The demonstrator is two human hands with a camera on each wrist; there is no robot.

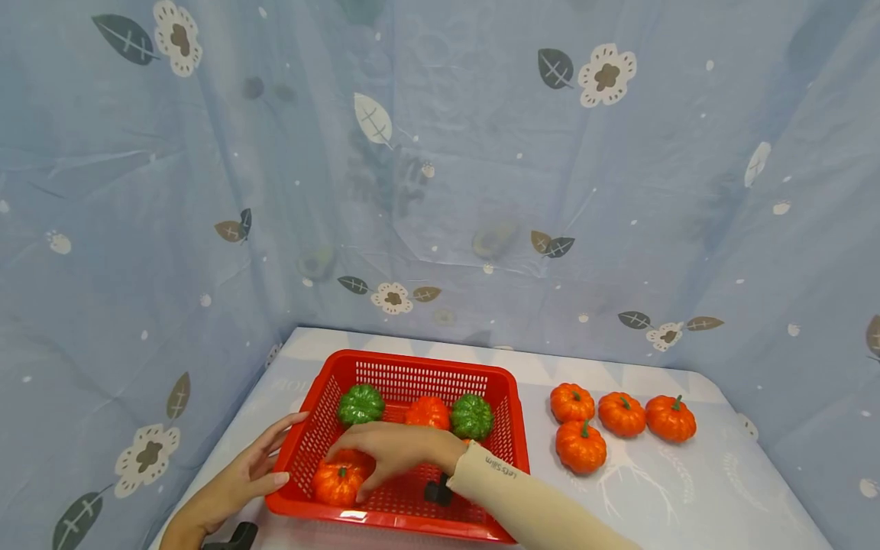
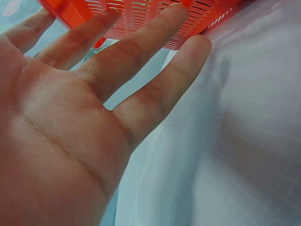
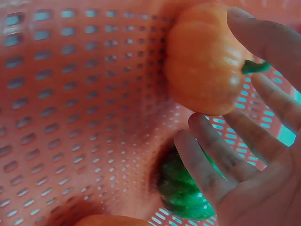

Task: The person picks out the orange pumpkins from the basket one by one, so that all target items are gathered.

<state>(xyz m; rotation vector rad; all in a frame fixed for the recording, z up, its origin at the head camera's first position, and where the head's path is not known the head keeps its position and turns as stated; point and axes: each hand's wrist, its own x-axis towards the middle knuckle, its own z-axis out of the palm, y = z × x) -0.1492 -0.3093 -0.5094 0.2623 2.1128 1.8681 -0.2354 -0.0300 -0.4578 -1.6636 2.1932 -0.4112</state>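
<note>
A red perforated basket [image 1: 426, 359] stands on the table with small pumpkins in it. My right hand [image 1: 395, 451] reaches into its near left corner, over an orange pumpkin [image 1: 337, 486]. In the right wrist view, the thumb lies at one side of that orange pumpkin [image 3: 204, 61], and the spread, mostly straight fingers [image 3: 256, 136] reach its other side near the green stem. A green pumpkin [image 3: 183, 188] shows behind them. My left hand [image 1: 237, 477] is at the basket's left side, thumb near the rim. Its extended fingers [image 2: 146, 44] reach the basket wall [image 2: 136, 19].
Also in the basket are two green pumpkins [image 1: 360, 405] [image 1: 472, 417] and an orange pumpkin [image 1: 428, 412]; more orange shows beside my right wrist. Several orange pumpkins [image 1: 580, 447] sit on the table [image 1: 660, 496], right of the basket. Patterned blue cloth [image 1: 467, 191] hangs around the table.
</note>
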